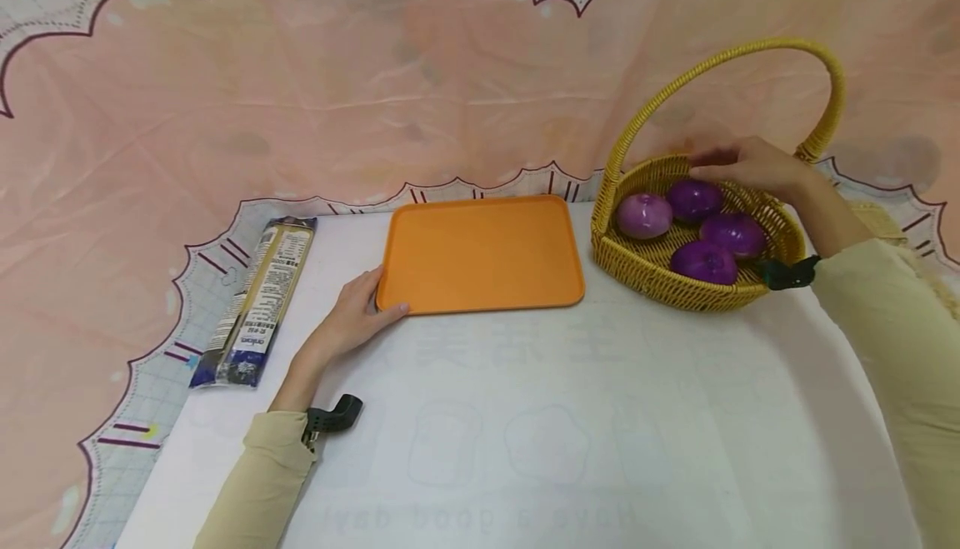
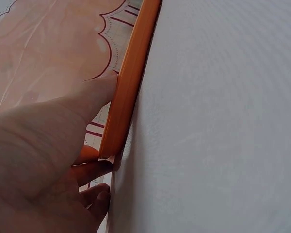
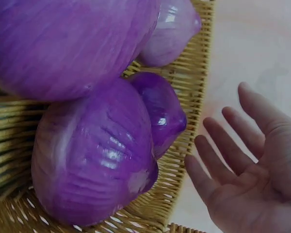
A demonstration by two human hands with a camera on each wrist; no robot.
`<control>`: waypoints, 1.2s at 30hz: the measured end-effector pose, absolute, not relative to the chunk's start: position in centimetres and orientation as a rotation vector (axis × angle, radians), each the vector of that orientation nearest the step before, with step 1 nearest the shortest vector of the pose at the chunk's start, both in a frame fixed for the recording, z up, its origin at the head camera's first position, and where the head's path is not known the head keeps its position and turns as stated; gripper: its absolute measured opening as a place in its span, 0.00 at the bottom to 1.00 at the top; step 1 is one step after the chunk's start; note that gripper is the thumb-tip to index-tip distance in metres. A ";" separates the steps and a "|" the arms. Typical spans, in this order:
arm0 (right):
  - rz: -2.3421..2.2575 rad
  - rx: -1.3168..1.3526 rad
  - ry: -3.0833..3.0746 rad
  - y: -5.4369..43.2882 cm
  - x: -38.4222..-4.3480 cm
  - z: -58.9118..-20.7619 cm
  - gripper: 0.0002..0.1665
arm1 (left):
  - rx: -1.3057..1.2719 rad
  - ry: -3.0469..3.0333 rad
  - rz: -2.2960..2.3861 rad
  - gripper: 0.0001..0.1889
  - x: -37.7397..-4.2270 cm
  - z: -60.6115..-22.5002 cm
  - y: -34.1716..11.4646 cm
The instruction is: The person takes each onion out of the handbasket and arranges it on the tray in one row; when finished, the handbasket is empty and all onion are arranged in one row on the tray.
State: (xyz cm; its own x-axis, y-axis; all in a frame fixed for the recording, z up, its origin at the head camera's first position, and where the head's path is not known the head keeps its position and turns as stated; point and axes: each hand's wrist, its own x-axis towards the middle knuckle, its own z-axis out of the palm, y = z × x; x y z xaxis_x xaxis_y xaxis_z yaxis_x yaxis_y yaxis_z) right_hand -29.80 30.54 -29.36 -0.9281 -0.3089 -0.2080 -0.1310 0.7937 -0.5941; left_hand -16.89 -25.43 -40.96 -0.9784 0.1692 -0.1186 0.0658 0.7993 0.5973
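Note:
My left hand (image 1: 351, 320) holds the near left corner of an orange tray (image 1: 480, 253), thumb along the front edge and fingers by the left side. In the left wrist view the thumb touches the tray's rim (image 2: 128, 82), and the curled fingers sit close about the corner. At the right, a yellow wicker basket (image 1: 652, 282) with a tall handle contains several shiny purple onions (image 1: 703, 262), one of them paler (image 1: 643, 216). Over the basket's back part is my right hand (image 1: 753, 167), holding nothing. The right wrist view shows its fingers spread and apart from the onions (image 3: 99, 155).
A long blue-and-gold packet (image 1: 258, 303) with printed labels lies at the left of the white table (image 1: 480, 432). A pink patterned cloth (image 1: 420, 91) hangs behind the table and runs down its left side. The basket's handle (image 1: 738, 49) arches high above the rim.

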 end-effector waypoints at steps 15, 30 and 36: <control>-1.010 -0.224 2.798 31.0 -30.7 -31.2 0.37 | 0.193 2.839 0.882 0.49 -16.6 -41.2 -25.0; -1.548 0.032 2.596 31.5 -30.1 -32.5 0.07 | 0.187 2.836 0.948 0.48 -16.7 -41.7 -25.6; -1.382 0.048 2.664 31.3 -30.6 -33.2 0.26 | 0.177 2.833 0.941 0.47 -16.5 -41.5 -25.7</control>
State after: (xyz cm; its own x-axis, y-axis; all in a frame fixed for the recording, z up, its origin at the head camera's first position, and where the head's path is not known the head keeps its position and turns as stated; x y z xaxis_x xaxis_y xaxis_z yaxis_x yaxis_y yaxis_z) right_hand -30.56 31.31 -33.18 -0.9897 -0.0359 -0.1386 0.0926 0.5777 -0.8109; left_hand -16.51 -25.72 -41.55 -0.9817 0.1590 -0.1052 0.0645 0.7962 0.6016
